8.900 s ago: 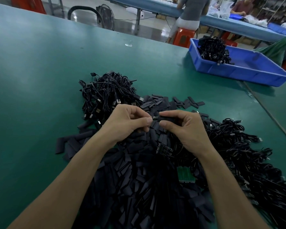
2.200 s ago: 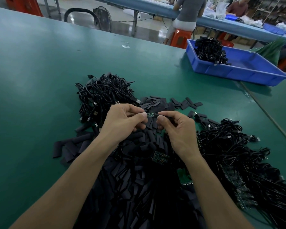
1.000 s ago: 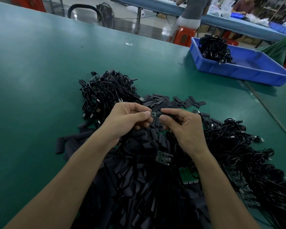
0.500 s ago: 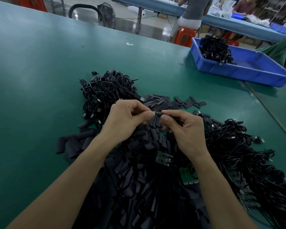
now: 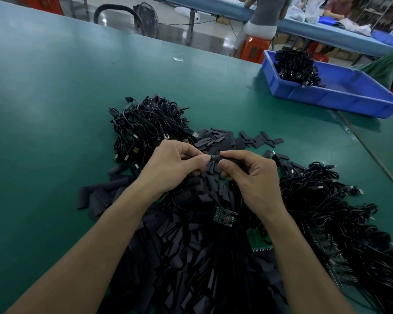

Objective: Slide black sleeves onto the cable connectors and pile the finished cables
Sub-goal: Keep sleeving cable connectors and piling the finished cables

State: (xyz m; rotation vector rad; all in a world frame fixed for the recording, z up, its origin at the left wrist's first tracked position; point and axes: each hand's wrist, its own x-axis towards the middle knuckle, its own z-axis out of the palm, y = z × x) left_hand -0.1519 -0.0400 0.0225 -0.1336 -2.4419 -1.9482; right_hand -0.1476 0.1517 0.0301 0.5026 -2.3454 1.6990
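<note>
The green table (image 5: 55, 87) fills the view, with broad bare surface from 8 to 12 o'clock and its far edge running across the top. A heap of loose black sleeves (image 5: 191, 257) spreads from the centre down to 6 o'clock. A tangle of cables (image 5: 327, 211) lies at 4 o'clock, a tighter cable pile (image 5: 150, 123) at 11 o'clock, and a blue bin (image 5: 340, 96) sits at 2 o'clock by the table seam. Above the heap, the left hand (image 5: 170, 168) and right hand (image 5: 256, 177) nearly touch. The right curls round one black sleeve (image 5: 227, 157); the left pinches a small connector (image 5: 212, 157) at its mouth. This looks like the start of threading, the connector barely entered. The next move calls for a straight push along the cable, then a drop onto the 11 o'clock pile, which I judge to be the finished one. That path is short and open.
</note>
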